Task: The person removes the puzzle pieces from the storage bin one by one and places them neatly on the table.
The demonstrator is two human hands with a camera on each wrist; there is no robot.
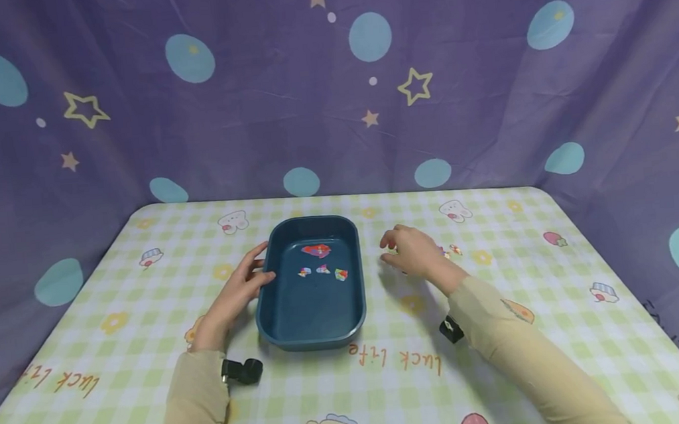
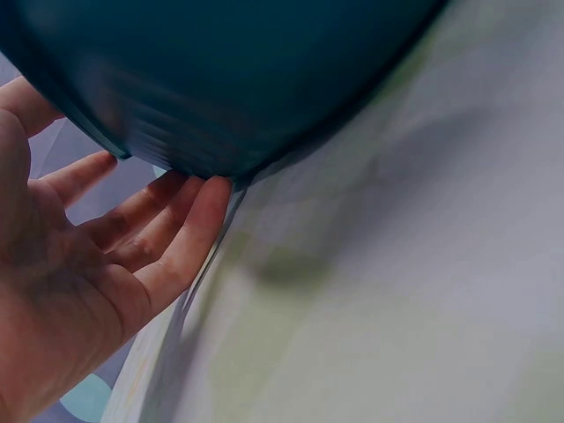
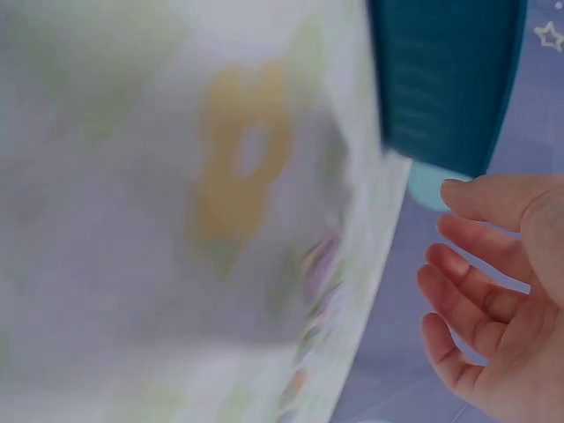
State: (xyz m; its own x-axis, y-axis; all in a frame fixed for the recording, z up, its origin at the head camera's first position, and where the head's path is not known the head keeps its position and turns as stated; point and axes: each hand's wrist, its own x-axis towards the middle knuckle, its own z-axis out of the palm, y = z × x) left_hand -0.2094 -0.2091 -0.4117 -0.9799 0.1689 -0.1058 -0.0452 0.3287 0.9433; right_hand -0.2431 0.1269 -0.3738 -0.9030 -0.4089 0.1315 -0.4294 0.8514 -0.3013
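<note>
A deep teal rectangular plastic box (image 1: 312,317) with rounded corners stands on the table. Inside lie a red flat piece (image 1: 318,250) and some smaller multicoloured pieces (image 1: 341,274). My left hand (image 1: 240,289) holds the box by its left side, thumb over the rim and fingers along the outer wall. To the right of the box, my right hand (image 1: 412,253) hovers with loosely bent fingers above more small colourful pieces (image 1: 455,249), partly hidden beneath it. In the right wrist view nothing shows between its fingers (image 3: 463,295); the pieces (image 3: 322,269) are blurred.
A checked cloth (image 1: 106,363) with printed flowers, animals and lettering covers the table. Purple curtains (image 1: 306,95) with stars and dots hang behind and at both sides. Black camera mounts (image 1: 242,371) sit on the wrists.
</note>
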